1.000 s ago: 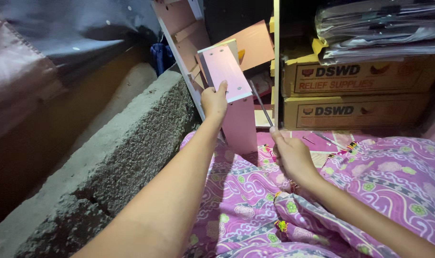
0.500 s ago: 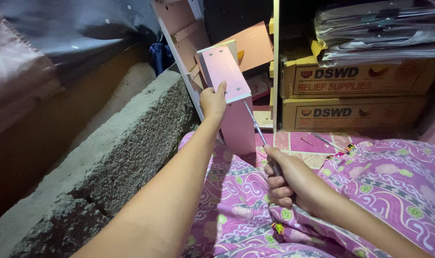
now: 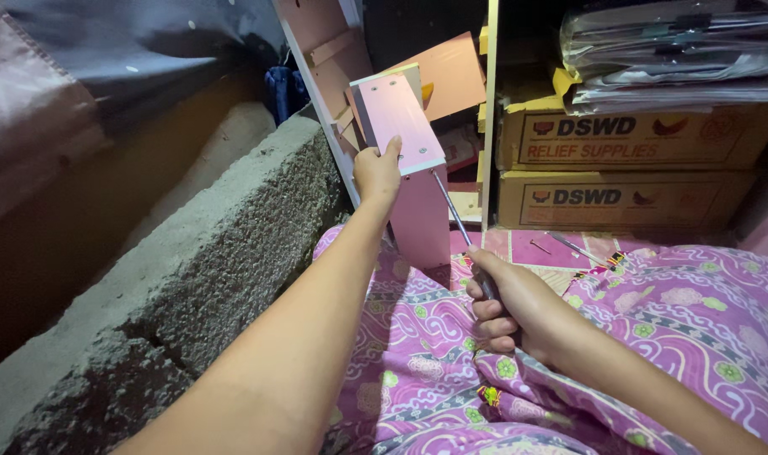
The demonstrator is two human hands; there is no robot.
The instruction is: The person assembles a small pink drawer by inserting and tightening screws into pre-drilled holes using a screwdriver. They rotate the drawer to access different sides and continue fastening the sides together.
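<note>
Leftward, a rough concrete ledge (image 3: 190,278) runs from the near corner to the far middle, the biggest thing in view. Nearer and to the right, a purple patterned cloth (image 3: 653,329) covers the person's lap. Far right, two cardboard boxes (image 3: 628,168) sit stacked, with bundled papers (image 3: 670,50) on top. At centre stands a pink board piece (image 3: 413,168), upright on the cloth, against a tall pink panel (image 3: 316,50) behind it. The left hand (image 3: 377,173) grips the board piece at its left edge, thumb on its top face. The right hand (image 3: 506,307), nearer and lower, is clenched around a screwdriver (image 3: 455,221), whose thin shaft slants up to the board piece's underside.
</note>
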